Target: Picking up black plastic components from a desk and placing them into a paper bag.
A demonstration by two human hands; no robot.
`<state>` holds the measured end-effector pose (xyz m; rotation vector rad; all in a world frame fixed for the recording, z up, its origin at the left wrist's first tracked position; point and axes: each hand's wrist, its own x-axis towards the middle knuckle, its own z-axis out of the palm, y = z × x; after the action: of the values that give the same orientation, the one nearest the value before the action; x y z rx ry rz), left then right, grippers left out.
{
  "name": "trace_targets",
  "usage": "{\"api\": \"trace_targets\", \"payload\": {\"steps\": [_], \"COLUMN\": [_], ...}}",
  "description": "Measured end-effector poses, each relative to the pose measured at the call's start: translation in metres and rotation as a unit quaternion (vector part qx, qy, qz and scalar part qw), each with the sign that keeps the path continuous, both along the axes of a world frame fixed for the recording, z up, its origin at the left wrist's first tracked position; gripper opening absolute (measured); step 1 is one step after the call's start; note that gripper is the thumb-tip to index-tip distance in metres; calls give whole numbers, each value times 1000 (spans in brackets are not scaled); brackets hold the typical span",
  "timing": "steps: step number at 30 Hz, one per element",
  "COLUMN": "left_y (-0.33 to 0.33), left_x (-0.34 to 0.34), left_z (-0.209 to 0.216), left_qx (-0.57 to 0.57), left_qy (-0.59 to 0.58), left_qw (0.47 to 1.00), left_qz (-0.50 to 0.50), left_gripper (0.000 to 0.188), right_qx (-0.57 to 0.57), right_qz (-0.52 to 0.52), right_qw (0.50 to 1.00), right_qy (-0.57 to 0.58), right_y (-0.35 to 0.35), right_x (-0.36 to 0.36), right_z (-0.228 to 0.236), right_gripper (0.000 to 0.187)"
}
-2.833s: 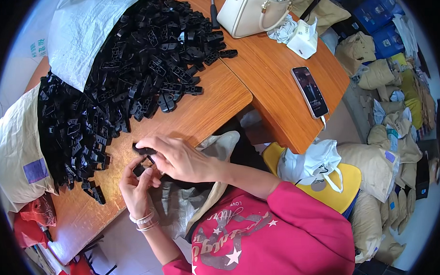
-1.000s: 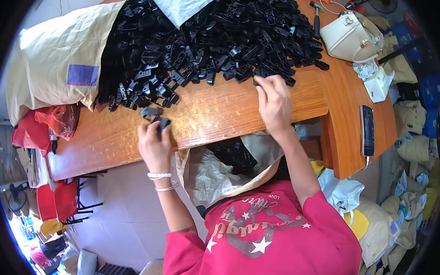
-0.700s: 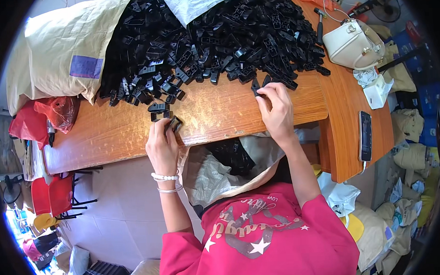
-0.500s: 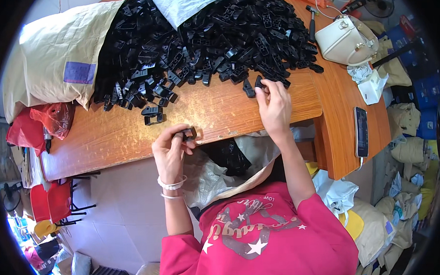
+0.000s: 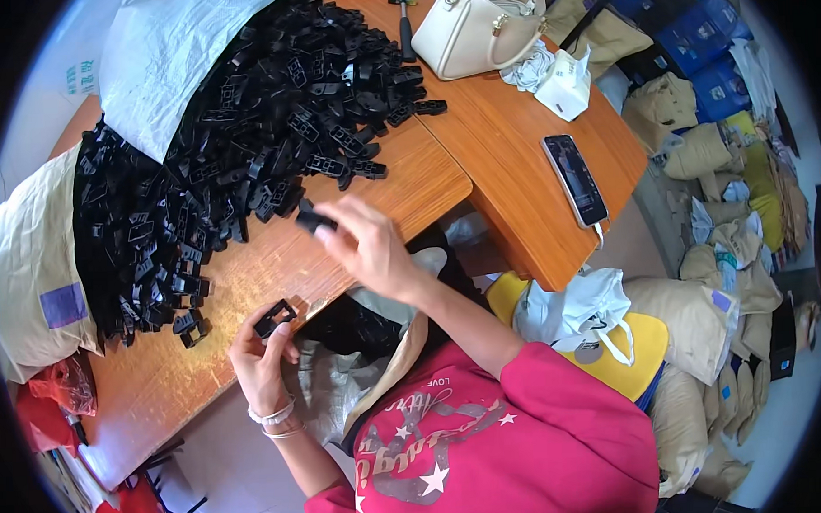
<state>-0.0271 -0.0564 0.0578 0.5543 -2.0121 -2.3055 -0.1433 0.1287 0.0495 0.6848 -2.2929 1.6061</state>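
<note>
My left hand (image 5: 260, 359), with white bracelets at the wrist, is closed around a small black plastic part (image 5: 274, 319) with a rectangular opening, just over the table's front edge. My right hand (image 5: 374, 253) is smeared by motion above the table. At its thumb and fingertips is another dark black plastic piece (image 5: 314, 218), seemingly pinched; its shape is blurred. Beyond both hands spreads a big heap of similar black plastic parts (image 5: 234, 136). One loose part (image 5: 191, 327) lies apart at the heap's near left edge.
An open sack (image 5: 320, 386) lies between my body and the table (image 5: 408, 180). Full sacks (image 5: 40, 269) flank the heap at left. A hammer (image 5: 406, 30), a cream handbag (image 5: 475, 33) and a charging phone (image 5: 573, 180) lie at right.
The view has swung right, so the table looks tilted. My right hand has shifted from the heap's edge and is now blurred; the left still holds its part.
</note>
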Motion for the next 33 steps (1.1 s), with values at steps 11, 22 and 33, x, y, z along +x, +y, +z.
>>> {"api": "trace_targets", "payload": {"steps": [11, 22, 33], "left_y": [11, 28, 15], "left_x": [-8, 5, 17], "left_z": [14, 27, 11], "left_qx": [-10, -99, -341], "left_qy": [-12, 96, 107], "left_qw": [997, 990, 934], "left_qz": [-78, -40, -14], "left_gripper": [21, 29, 29], "right_qx": [-57, -111, -37], "right_qz": [163, 169, 220], "right_qw": [985, 978, 966], "right_qy": [6, -44, -134], "right_y": [-10, -18, -9], "right_x": [39, 45, 48], "right_z": [1, 0, 7], "right_gripper": [26, 30, 20]}}
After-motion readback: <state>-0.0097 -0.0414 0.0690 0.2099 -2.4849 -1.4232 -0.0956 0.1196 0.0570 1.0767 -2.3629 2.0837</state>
